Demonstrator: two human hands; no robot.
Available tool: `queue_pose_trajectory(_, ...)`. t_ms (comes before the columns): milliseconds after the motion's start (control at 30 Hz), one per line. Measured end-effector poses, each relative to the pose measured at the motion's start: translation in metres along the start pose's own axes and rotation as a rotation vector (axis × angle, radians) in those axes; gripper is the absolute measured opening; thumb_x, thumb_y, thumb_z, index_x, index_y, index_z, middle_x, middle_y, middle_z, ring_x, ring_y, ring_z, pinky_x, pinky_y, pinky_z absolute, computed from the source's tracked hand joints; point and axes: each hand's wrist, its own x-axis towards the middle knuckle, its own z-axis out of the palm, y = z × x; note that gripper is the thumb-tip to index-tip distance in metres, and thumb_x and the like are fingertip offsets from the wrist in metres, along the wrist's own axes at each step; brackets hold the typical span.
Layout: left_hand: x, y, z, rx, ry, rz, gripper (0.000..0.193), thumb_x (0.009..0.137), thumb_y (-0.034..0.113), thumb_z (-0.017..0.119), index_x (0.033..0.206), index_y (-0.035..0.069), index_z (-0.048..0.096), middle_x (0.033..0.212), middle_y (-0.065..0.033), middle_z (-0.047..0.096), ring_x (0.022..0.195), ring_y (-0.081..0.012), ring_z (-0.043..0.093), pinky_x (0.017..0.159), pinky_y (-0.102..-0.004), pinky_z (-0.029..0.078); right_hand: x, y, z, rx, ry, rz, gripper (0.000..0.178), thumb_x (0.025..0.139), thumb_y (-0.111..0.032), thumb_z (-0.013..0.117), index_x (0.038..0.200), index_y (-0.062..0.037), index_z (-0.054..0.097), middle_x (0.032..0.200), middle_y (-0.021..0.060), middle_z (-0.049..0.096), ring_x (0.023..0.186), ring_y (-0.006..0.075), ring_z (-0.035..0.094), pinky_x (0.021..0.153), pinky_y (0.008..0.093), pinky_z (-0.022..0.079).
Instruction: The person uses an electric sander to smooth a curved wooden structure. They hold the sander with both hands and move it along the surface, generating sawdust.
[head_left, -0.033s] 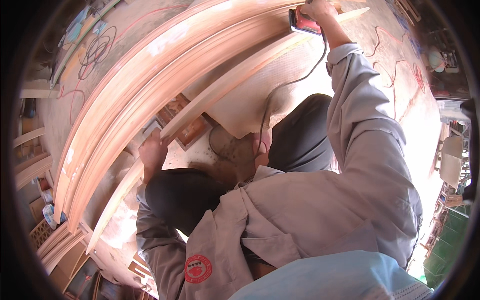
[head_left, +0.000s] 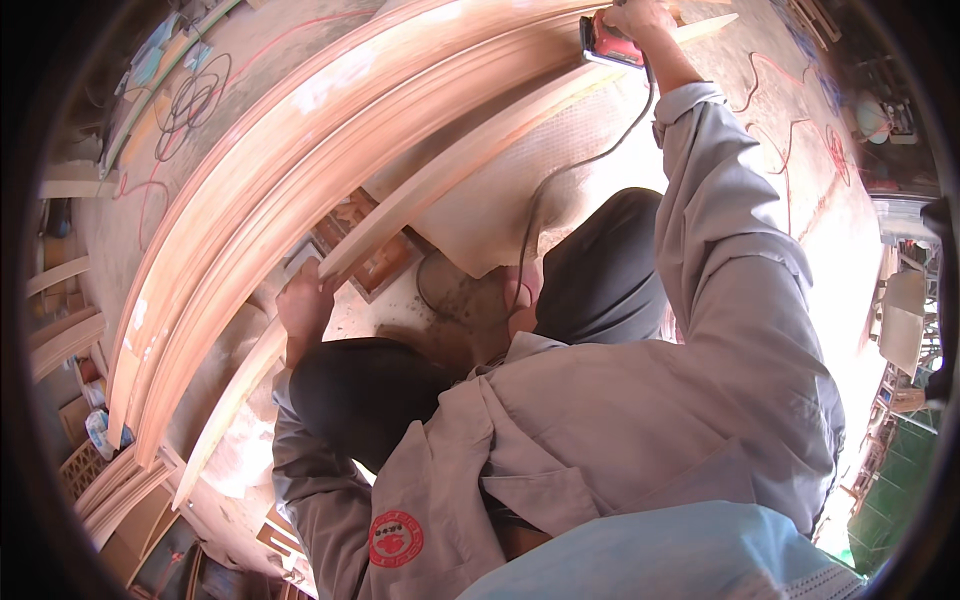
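Note:
My right hand (head_left: 641, 17), its arm stretched far out, is closed round a red-and-black power sander (head_left: 612, 45) with a dark cord. The tool sits against the far part of a narrow curved wooden strip (head_left: 470, 140); the exact contact under it is hidden. Closer to my left knee, my left hand (head_left: 305, 298) grips the same strip, fingers wrapped over it. Just beyond the strip lie wide curved wooden mouldings (head_left: 290, 150), side by side, with pale patches on their faces.
A brown wooden frame piece (head_left: 385, 262) lies under the strip near my left hand. The sander's cord (head_left: 545, 190) runs back toward my legs. Black cable (head_left: 190, 110) and red hose (head_left: 790, 150) lie on the floor. More curved wood (head_left: 115, 490) is stacked at the left.
The sander in my right hand has shifted very slightly to the right. My left hand stays in place on the strip.

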Motion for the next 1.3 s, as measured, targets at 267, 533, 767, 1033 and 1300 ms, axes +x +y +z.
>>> queue_pose_trajectory(267, 0.003, 0.001, 0.001, 0.033, 0.045, 0.015, 0.033, 0.082, 0.03, 0.08, 0.095, 0.011, 0.057, 0.077, -0.0149, 0.069, 0.071, -0.0384, 0.069, 0.06, -0.0492, 0.055, 0.06, 0.026, 0.072, 0.057, 0.255, -0.219, 0.05, 0.078, -0.031, 0.067, 0.122, -0.0103, 0.061, 0.105, 0.0197, 0.073, 0.097, 0.0361, 0.071, 0.084, 0.047, 0.058)
queue_pose_trajectory(533, 0.003, 0.001, -0.001, 0.019, 0.045, 0.018, 0.032, 0.081, 0.028, 0.08, 0.095, 0.01, 0.057, 0.075, -0.0174, 0.069, 0.069, -0.0391, 0.069, 0.06, -0.0499, 0.055, 0.022, 0.017, 0.046, 0.168, 0.18, -0.238, 0.038, 0.076, -0.031, 0.071, 0.107, -0.0109, 0.065, 0.098, 0.0184, 0.073, 0.093, 0.037, 0.071, 0.078, 0.0462, 0.059)
queue_pose_trajectory(767, 0.003, -0.003, 0.004, 0.015, 0.031, 0.012, 0.035, 0.08, 0.028, 0.08, 0.101, 0.01, 0.059, 0.075, -0.0177, 0.07, 0.072, -0.0397, 0.07, 0.063, -0.0522, 0.056, -0.067, -0.042, 0.056, 0.243, 0.189, -0.452, 0.028, 0.077, -0.037, 0.072, 0.096, -0.0176, 0.064, 0.099, 0.0172, 0.071, 0.107, 0.0403, 0.064, 0.085, 0.0515, 0.055)
queue_pose_trajectory(1033, 0.009, 0.004, 0.003, 0.032, -0.048, -0.058, 0.038, 0.082, 0.032, 0.078, 0.107, 0.011, 0.059, 0.088, -0.0199, 0.072, 0.082, -0.0421, 0.071, 0.069, -0.0531, 0.056, -0.188, -0.116, 0.07, 0.225, 0.154, -0.639, 0.064, 0.074, -0.039, 0.072, 0.137, -0.0313, 0.06, 0.127, 0.0261, 0.056, 0.114, 0.0439, 0.062, 0.096, 0.0475, 0.055)
queue_pose_trajectory(1300, 0.01, 0.007, -0.002, 0.085, -0.093, -0.086, 0.039, 0.083, 0.034, 0.078, 0.106, 0.011, 0.058, 0.09, -0.0197, 0.072, 0.086, -0.0409, 0.071, 0.075, -0.0525, 0.056, -0.189, -0.11, 0.063, 0.25, 0.113, -0.576, 0.064, 0.079, -0.031, 0.073, 0.141, -0.0308, 0.057, 0.13, 0.0255, 0.052, 0.114, 0.0458, 0.06, 0.096, 0.0467, 0.055)
